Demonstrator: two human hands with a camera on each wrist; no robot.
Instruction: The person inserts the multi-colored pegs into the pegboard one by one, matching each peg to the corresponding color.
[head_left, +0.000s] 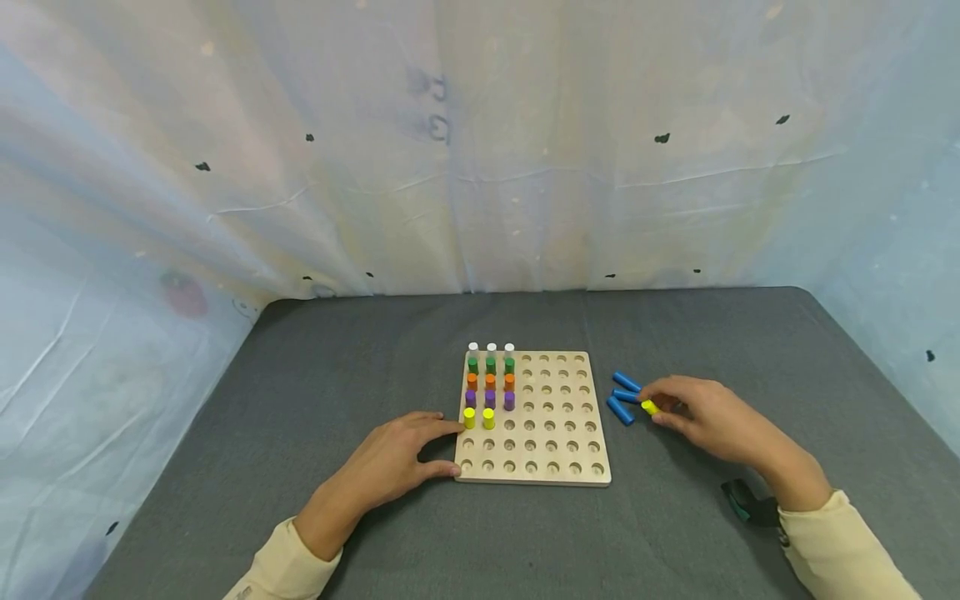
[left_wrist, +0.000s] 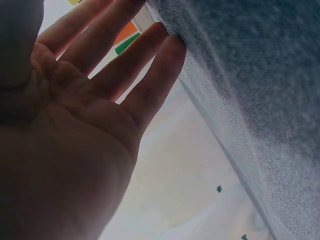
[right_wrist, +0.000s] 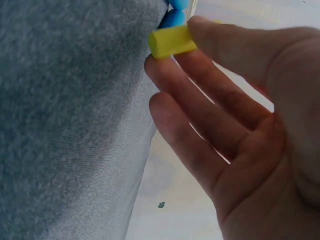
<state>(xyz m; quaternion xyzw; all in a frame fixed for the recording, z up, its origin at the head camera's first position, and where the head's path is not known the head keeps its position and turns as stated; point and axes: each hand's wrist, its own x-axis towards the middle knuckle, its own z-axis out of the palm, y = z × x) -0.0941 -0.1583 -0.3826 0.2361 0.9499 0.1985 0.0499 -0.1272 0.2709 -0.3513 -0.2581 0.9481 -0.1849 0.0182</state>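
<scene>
A square wooden pegboard (head_left: 555,436) with rows of round holes lies on the grey table. Pegs stand in its left columns: white, green, orange and purple rows of three, then two yellow pegs (head_left: 489,419). My left hand (head_left: 397,458) rests at the board's left edge, fingers extended and fingertips at the rim. To the right of the board, my right hand (head_left: 701,414) pinches a yellow peg (right_wrist: 172,41) between thumb and fingers. Right beside that hand lie three blue pegs (head_left: 620,410) on the cloth.
Grey cloth covers the table (head_left: 360,350). A pale sheet (head_left: 525,167) hangs behind it and along both sides. A dark strap with a small device (head_left: 750,502) sits at the right wrist.
</scene>
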